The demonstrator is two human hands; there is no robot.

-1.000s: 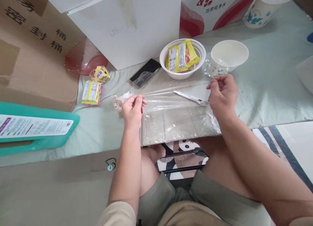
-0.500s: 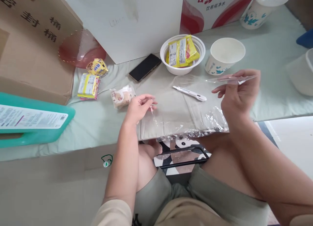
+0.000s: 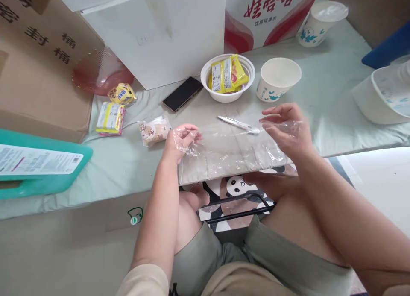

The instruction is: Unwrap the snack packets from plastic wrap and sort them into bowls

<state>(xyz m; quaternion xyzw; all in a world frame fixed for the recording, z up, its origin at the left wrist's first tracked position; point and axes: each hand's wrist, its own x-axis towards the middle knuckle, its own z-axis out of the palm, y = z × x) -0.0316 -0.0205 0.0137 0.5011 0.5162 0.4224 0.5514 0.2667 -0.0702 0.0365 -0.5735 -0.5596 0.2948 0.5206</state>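
Observation:
A thin sheet of clear plastic film (image 3: 229, 150) stretches between my two hands, crinkled and low over the cloth-covered surface. My left hand (image 3: 182, 143) is closed on its left end, thumb against fingers, with film wrapped partly over the hand. At the other end, my right hand (image 3: 290, 131) has its fingers bent around the film, which drapes across the palm. A white utility knife (image 3: 238, 124) lies between the hands, its right end close to my right fingertips. Just left of my left hand sits a small wrapped snack packet (image 3: 154, 131).
Behind are a black phone (image 3: 182, 93), a white bowl (image 3: 228, 97) of yellow packets and a paper cup (image 3: 272, 84). Packets (image 3: 110, 118) and a teal jug (image 3: 78, 159) stand left; a white container (image 3: 368, 97) is right. Boxes (image 3: 192, 35) line the back.
My right hand has moved left and lowered, bringing the film's right end closer to my left hand. More film now lies over both hands. The view has shifted slightly.

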